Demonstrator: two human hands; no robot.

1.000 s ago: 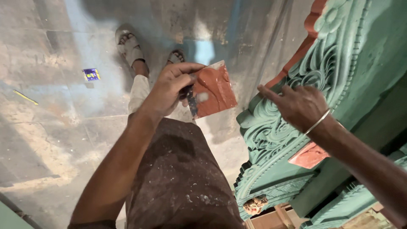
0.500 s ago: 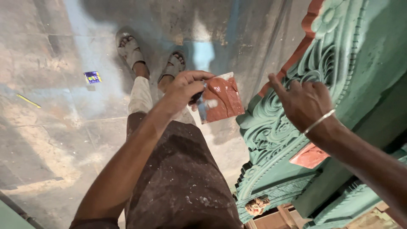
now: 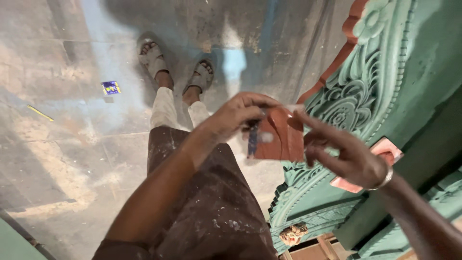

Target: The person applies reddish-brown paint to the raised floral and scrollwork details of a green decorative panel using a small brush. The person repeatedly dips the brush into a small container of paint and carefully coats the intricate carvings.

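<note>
1. Reddish-brown and papery, a square sheet of sandpaper [image 3: 281, 137] sits at the centre of our view, held up in the air in front of our lap, just left of a carved green panel [image 3: 365, 96].
2. Our left hand [image 3: 238, 115] reaches in from the lower left, forearm angled up, its fingers curled down over the sheet's upper left edge and pinching it firmly.
3. Our right hand [image 3: 344, 151] comes in from the lower right, a metal bangle [image 3: 385, 179] on the wrist. Its index finger stretches toward the sheet's upper right corner and touches it; the other fingers are loosely bent, and we cannot tell whether they grip anything.
4. The sheet looks stiff and matte, with a dark blue mark and a pale patch on its left side.
5. The panel is thickly painted, cut with curling floral scrolls and edged in dull red.
6. Below, the concrete floor [image 3: 72, 144] is rough, grey and dust-streaked, with a small blue wrapper [image 3: 110, 87] lying on it. Our feet wear grey sandals [image 3: 153, 58], and our dark apron is paint-flecked.
7. Compared with half a second ago, our right hand has left the carving and moved to the sheet, which now sits lower and farther right.
</note>
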